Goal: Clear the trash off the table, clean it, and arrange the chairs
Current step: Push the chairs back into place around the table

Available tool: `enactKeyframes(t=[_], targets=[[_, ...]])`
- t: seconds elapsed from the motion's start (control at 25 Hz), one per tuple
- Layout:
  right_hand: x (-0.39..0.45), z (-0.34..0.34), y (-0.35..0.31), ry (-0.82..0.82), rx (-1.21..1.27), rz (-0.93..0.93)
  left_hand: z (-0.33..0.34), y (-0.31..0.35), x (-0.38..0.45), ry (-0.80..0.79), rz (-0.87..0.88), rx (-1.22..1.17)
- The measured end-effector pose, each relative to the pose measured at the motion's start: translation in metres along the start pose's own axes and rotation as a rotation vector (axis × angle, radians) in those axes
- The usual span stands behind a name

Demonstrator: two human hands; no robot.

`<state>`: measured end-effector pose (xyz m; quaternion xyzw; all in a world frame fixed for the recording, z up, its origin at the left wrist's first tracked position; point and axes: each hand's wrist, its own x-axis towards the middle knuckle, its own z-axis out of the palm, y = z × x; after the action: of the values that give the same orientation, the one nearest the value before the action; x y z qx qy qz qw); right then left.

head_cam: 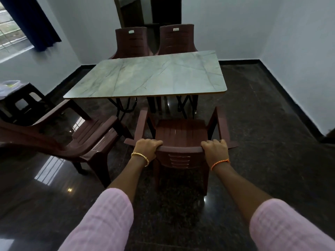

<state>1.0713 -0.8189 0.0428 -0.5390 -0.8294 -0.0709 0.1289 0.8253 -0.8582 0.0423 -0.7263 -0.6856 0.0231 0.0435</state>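
A brown plastic armchair [181, 131] stands right in front of me, facing the marble-patterned table [150, 75], its front a little short of the table's near edge. My left hand [147, 147] grips the left end of the chair's backrest top. My right hand [215, 149] grips the right end of the same backrest. Nothing lies on the tabletop. A second brown armchair [87, 134] stands at an angle to the left, apart from the table. Two more brown chairs [132, 42] [176, 39] are pushed in at the far side.
A dark plastic stool [20, 100] with a clear container [10, 84] on it stands at the left wall. The floor [262, 142] is glossy dark stone. White walls close the room, with a window and dark curtain [34, 20] at the upper left.
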Motion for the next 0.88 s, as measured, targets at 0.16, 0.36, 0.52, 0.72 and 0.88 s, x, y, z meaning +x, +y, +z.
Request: enactKeyframes(t=[0.16,0.36,0.52,0.72,0.88], targets=[[0.012,0.006,-0.003,-0.024,-0.02,-0.005,0.006,-0.007,0.013,-0.002,0.018,0.009],[0.034,0.016,-0.003,0.005,-0.045,0.017,0.006,-0.017,0.034,-0.01,0.031,-0.004],[0.052,0.023,0.006,0.038,0.009,-0.018,0.01,-0.017,0.052,0.005,0.003,-0.034],[0.058,0.031,0.016,0.061,0.011,-0.041,0.013,-0.015,0.058,0.008,0.001,-0.021],[0.06,0.032,0.025,0.074,0.01,-0.057,0.009,-0.007,0.059,-0.006,-0.027,-0.036]])
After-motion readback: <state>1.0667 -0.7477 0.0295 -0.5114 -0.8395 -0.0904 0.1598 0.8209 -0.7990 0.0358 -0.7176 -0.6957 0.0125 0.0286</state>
